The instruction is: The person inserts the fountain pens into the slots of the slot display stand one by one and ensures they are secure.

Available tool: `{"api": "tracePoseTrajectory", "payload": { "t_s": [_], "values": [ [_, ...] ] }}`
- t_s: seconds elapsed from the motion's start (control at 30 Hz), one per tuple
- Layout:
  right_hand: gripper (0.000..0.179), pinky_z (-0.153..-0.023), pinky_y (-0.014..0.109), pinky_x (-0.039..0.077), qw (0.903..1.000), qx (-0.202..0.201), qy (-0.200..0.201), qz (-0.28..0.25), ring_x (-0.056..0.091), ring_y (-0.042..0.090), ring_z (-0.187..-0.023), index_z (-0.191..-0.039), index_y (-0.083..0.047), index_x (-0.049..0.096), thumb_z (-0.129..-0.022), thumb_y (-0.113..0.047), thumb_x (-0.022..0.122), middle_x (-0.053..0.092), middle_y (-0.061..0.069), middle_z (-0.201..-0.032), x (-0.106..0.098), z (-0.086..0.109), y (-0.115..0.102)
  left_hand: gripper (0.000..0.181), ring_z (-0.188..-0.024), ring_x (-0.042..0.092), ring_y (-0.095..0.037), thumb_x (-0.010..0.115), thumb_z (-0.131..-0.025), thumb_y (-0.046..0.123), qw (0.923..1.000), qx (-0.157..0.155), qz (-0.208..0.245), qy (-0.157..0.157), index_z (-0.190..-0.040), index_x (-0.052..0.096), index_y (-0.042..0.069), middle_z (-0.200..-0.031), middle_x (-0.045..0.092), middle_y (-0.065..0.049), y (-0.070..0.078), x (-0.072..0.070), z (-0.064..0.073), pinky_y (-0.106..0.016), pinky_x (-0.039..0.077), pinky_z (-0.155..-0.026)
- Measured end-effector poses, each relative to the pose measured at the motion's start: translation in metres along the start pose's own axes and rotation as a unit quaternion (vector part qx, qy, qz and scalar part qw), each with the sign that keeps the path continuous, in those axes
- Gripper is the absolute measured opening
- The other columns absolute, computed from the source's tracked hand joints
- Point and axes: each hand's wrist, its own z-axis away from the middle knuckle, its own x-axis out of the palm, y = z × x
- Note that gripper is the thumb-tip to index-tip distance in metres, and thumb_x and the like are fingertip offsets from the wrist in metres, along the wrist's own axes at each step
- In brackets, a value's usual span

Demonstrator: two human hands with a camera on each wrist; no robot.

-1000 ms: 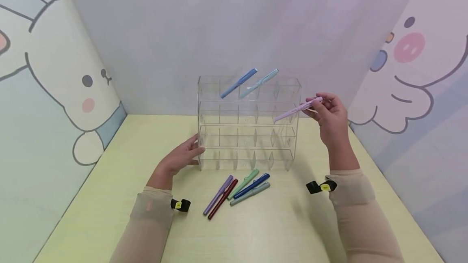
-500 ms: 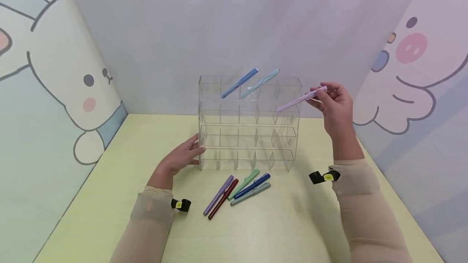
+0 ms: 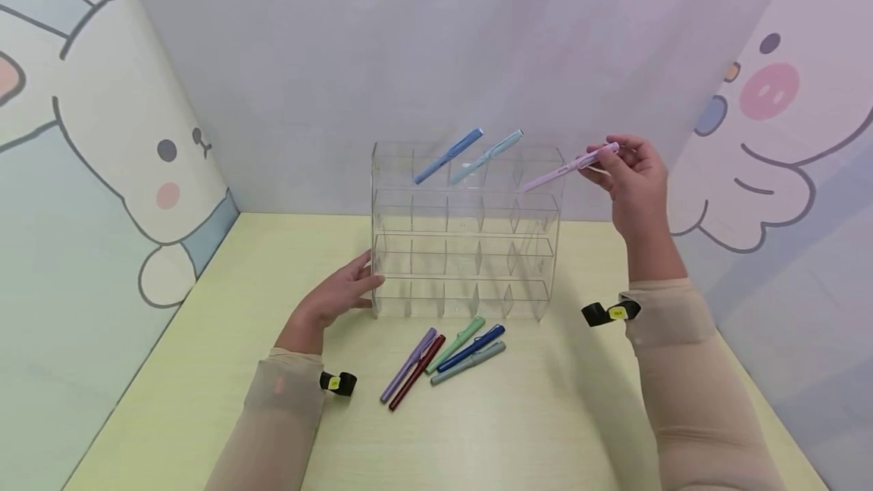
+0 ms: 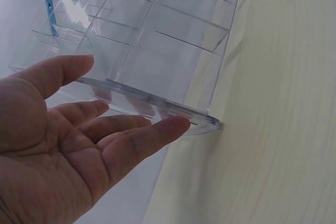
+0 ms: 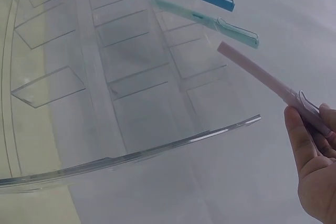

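Note:
My right hand (image 3: 639, 184) pinches a pale pink pen (image 3: 562, 170) by its clip end, between thumb and fingers. The pen slants down to the left, its lower end overlapping the upper right of a transparent compartment rack (image 3: 464, 279) in the head view. In the right wrist view the pen (image 5: 252, 69) points toward the rack's top row. My left hand (image 3: 341, 294) is at the rack's left side, its fingers (image 4: 142, 140) extended along the side panel and its thumb apart from them. A blue pen (image 3: 448, 156) and a light aqua pen (image 3: 487, 157) lean in the top row.
On the table (image 3: 518, 430) in front of the rack lie a purple pen (image 3: 408, 364), a dark red pen (image 3: 417, 372), a light green pen (image 3: 455, 345), a dark blue pen (image 3: 470, 348) and a grey-green pen (image 3: 467, 363). A wall (image 3: 307, 82) stands behind.
My right hand has risen and shifted slightly right with the pink pen, whose lower end has gone up from the second row to the top row. My left hand has stayed in place.

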Motion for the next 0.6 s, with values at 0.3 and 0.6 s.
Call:
{"api": "tracePoseTrajectory", "payload": {
  "t_s": [0.3, 0.6],
  "values": [
    [0.039, -0.085, 0.043, 0.055, 0.9999, 0.002, 0.005, 0.010, 0.070, 0.028, -0.093, -0.120, 0.007, 0.052, -0.086, 0.002, 0.072, 0.064, 0.019, -0.104, 0.004, -0.012, -0.011, 0.075, -0.144, 0.033, -0.033, 0.053, -0.103, 0.031, 1.0000, -0.003, 0.004, -0.003, -0.159, 0.004, 0.029, -0.161, 0.026, -0.015, 0.001, 0.000, 0.001, -0.052, 0.045, -0.105],
    [0.042, -0.085, 0.043, 0.054, 0.9997, 0.007, 0.005, 0.024, 0.071, 0.030, -0.090, -0.120, 0.007, 0.053, -0.084, 0.001, 0.074, 0.064, 0.018, -0.103, 0.009, -0.026, -0.016, 0.073, -0.143, 0.035, -0.032, 0.052, -0.103, 0.028, 1.0000, -0.003, 0.008, -0.002, -0.159, 0.004, 0.029, -0.160, 0.028, -0.015, 0.000, -0.001, 0.000, -0.052, 0.046, -0.104]
  ]
}}
